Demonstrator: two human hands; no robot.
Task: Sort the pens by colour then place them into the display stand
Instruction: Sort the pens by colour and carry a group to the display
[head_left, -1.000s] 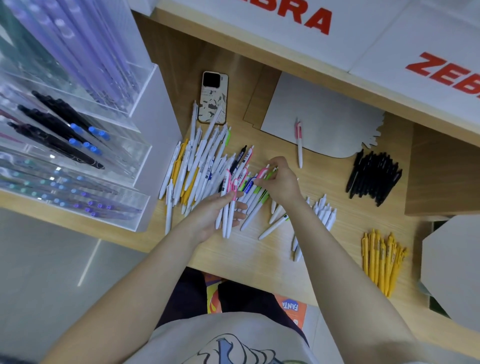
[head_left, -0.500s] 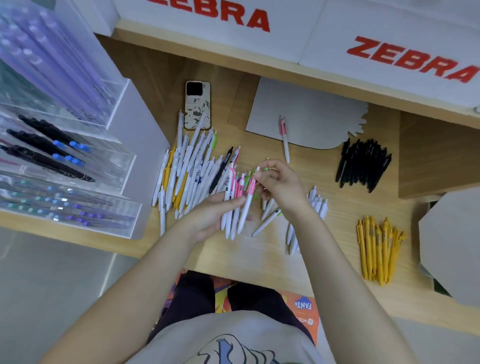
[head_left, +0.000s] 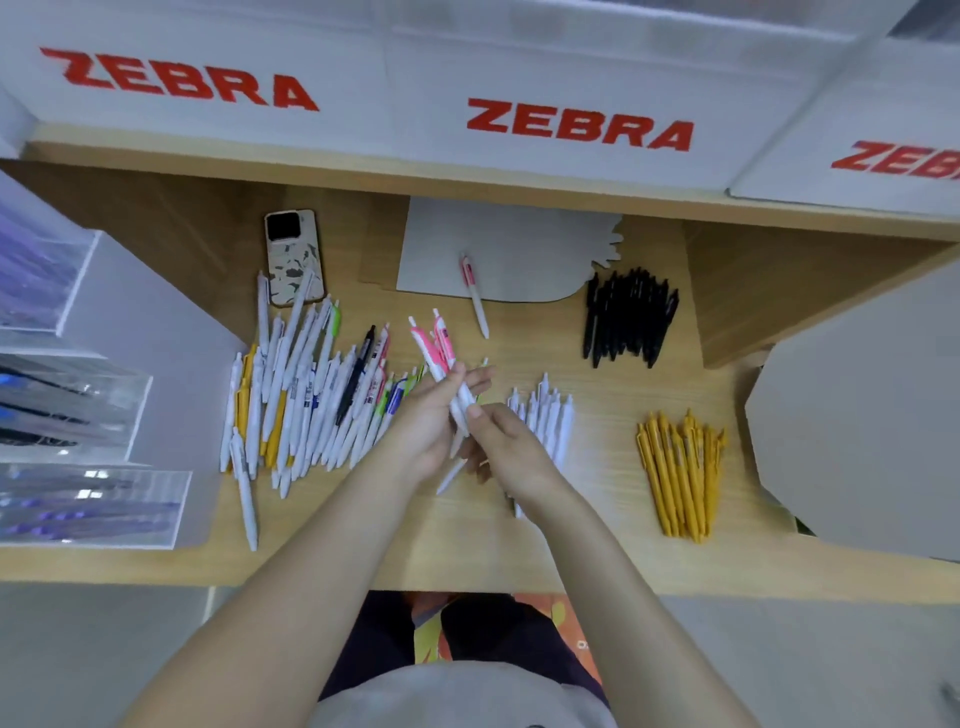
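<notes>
Above the wooden desk (head_left: 467, 551), my left hand (head_left: 426, 421) grips two white pens with pink clips (head_left: 436, 348), their pink ends pointing up and away. My right hand (head_left: 506, 441) pinches the lower end of the same pens. A mixed pile of unsorted pens (head_left: 311, 395), mostly white, lies left of my hands. Sorted groups lie to the right: white pens (head_left: 550, 415), black pens (head_left: 626, 317) and yellow pens (head_left: 680, 473). One pink-clip pen (head_left: 474, 293) rests on a grey card. The clear display stand (head_left: 88, 415) sits at the left edge.
A phone (head_left: 293, 257) lies at the back of the desk beside the grey card (head_left: 519, 249). White boxes marked ZEBRA (head_left: 579, 124) sit on the shelf above. A grey board (head_left: 852, 436) leans at the right.
Both hands have lifted off the mixed pile and come together. The pink-clip pens have gone up from the desk into my left hand's grip. The camera tilted upward.
</notes>
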